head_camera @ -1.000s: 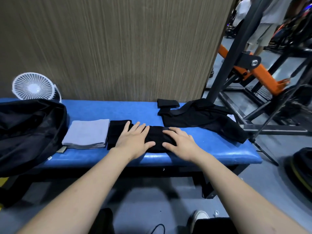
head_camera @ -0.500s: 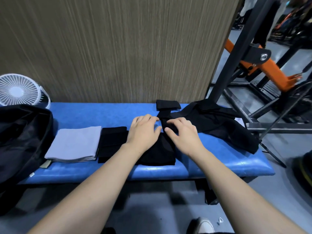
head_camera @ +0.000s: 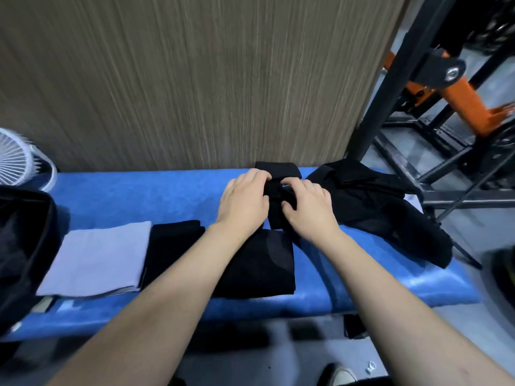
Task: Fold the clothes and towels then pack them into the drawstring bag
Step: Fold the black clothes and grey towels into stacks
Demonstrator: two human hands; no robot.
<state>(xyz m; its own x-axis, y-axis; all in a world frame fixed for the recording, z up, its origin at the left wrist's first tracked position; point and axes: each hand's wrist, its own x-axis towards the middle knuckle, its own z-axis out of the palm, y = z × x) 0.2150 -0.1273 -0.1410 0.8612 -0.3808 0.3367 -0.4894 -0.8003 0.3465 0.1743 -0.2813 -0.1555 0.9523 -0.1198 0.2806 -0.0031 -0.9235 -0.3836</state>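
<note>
Both hands (head_camera: 274, 201) farther up black garment (head_camera: 276, 207)

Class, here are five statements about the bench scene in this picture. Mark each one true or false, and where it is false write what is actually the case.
1. Both hands are on a narrow black garment. True: the left hand and right hand grip it.
2. The grey folded towel lies on the floor. False: it lies on the blue bench.
3. A white fan stands at the bench's left end. True.
4. The black bag sits at the right end. False: it is at the left end.
5. A loose black garment lies right of the hands. True.
</note>
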